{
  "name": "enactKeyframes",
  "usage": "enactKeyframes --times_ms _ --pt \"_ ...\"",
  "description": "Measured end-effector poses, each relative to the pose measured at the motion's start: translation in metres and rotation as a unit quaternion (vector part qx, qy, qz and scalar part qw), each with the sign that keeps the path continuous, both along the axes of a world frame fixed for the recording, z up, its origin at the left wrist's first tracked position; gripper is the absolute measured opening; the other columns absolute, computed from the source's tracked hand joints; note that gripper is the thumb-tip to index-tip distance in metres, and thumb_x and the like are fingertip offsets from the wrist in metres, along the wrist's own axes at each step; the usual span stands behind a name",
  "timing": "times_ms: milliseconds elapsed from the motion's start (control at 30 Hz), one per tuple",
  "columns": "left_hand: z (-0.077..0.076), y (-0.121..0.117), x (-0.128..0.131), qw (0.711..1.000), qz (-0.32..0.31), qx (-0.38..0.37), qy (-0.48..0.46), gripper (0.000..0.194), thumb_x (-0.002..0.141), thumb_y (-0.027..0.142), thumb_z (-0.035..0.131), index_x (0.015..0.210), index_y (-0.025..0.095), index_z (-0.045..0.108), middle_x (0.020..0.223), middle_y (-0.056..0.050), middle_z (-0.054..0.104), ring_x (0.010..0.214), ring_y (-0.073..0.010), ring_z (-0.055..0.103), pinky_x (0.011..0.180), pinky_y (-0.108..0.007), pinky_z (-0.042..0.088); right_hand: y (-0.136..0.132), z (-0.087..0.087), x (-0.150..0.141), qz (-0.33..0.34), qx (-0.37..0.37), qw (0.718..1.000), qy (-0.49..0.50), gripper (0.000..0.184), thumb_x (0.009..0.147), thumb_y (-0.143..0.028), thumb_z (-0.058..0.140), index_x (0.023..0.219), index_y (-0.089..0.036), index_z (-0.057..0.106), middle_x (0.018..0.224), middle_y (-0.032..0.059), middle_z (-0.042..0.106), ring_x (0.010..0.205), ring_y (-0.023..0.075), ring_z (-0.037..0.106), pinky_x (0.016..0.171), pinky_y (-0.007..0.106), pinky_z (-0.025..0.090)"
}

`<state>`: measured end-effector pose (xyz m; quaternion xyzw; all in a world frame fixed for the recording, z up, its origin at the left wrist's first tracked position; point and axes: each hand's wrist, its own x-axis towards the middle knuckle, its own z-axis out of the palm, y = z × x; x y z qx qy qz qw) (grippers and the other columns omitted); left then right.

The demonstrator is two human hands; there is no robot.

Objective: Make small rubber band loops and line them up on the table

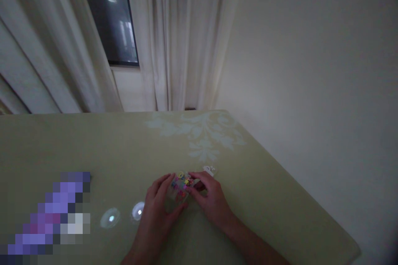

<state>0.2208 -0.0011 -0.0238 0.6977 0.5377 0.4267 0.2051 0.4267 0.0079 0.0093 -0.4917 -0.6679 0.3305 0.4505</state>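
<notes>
Both my hands meet near the middle front of a pale green table (93, 145). My left hand (158, 209) curls around a small clear packet of colourful bits (180, 186), fingers closed on its left side. Fingertips of my right hand (209, 201) pinch the packet's right edge. What the tiny coloured pieces inside are, I cannot make out. A small whitish object (209, 169) lies on the table just beyond my right hand.
Two round bright reflections (110, 218) (138, 211) show on the tabletop left of my hands. A blurred-out purple patch (52, 215) covers the front left. White curtains (183, 37) and a dark window (108, 12) stand behind the table; a plain wall (311, 70) rises on the right.
</notes>
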Motion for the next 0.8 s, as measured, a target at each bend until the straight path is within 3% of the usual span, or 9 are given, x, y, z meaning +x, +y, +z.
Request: enactKeyframes --times_ms 133,233,333,467,600,700,800 --pt "0.009 0.004 0.002 0.99 -0.01 -0.099 -0.105 0.068 0.08 0.036 0.079 0.144 0.027 0.058 0.125 -0.009 0.072 0.091 -0.0265 0.077 0.08 -0.045 0.068 0.001 -0.003 -0.002 0.026 0.022 0.993 -0.113 0.043 0.101 -0.033 0.064 0.144 -0.026 0.063 0.124 0.0104 0.073 0.107 0.0233 0.072 0.1 0.04 0.058" --pt "0.013 0.005 0.003 0.986 -0.013 -0.095 -0.136 0.062 0.083 0.037 0.075 0.142 0.027 0.059 0.123 -0.008 0.07 0.083 -0.0233 0.077 0.074 -0.042 0.069 0.001 -0.002 -0.006 0.044 0.038 0.979 -0.193 0.05 0.103 -0.025 0.059 0.154 -0.025 0.055 0.134 0.0121 0.07 0.125 0.0259 0.065 0.111 0.043 0.051" --pt "0.011 0.008 0.0 0.989 -0.01 -0.075 -0.129 0.06 0.086 0.038 0.073 0.143 0.026 0.057 0.122 -0.009 0.066 0.081 -0.022 0.076 0.075 -0.043 0.069 0.005 0.001 -0.013 0.047 0.043 0.975 -0.214 0.05 0.104 -0.022 0.055 0.154 -0.023 0.054 0.138 0.0127 0.068 0.129 0.0258 0.063 0.114 0.042 0.049" --pt "0.01 0.014 -0.01 0.993 0.021 -0.054 -0.106 0.062 0.09 0.044 0.07 0.145 0.023 0.054 0.122 -0.009 0.064 0.078 -0.0213 0.073 0.073 -0.043 0.069 0.021 0.004 -0.036 0.027 0.034 0.984 -0.172 0.047 0.099 -0.019 0.059 0.146 -0.022 0.06 0.135 0.0122 0.068 0.122 0.0246 0.068 0.109 0.039 0.053" --pt "0.013 0.019 -0.022 0.996 0.063 -0.013 -0.062 0.054 0.093 0.044 0.063 0.141 0.022 0.06 0.123 -0.01 0.064 0.086 -0.0244 0.074 0.08 -0.045 0.067 0.04 0.0 -0.068 0.012 -0.031 0.999 -0.032 0.044 0.097 -0.022 0.063 0.141 -0.019 0.06 0.13 0.0142 0.072 0.097 0.0216 0.077 0.091 0.037 0.062" --pt "0.013 0.02 -0.027 0.997 0.064 0.043 -0.007 0.042 0.096 0.036 0.056 0.135 0.024 0.067 0.121 -0.009 0.066 0.105 -0.029 0.071 0.095 -0.049 0.061 0.042 -0.005 -0.085 0.044 -0.035 0.998 0.028 0.038 0.093 -0.017 0.063 0.131 -0.02 0.063 0.12 0.0106 0.077 0.105 0.0224 0.077 0.095 0.037 0.06" --pt "0.011 0.019 -0.027 0.998 0.04 0.055 0.018 0.039 0.099 0.031 0.052 0.135 0.025 0.068 0.118 -0.009 0.067 0.109 -0.0288 0.069 0.099 -0.048 0.058 0.037 -0.009 -0.089 0.03 -0.017 0.999 0.008 0.039 0.088 -0.011 0.063 0.125 -0.021 0.065 0.117 0.0078 0.078 0.107 0.0225 0.074 0.099 0.037 0.058"
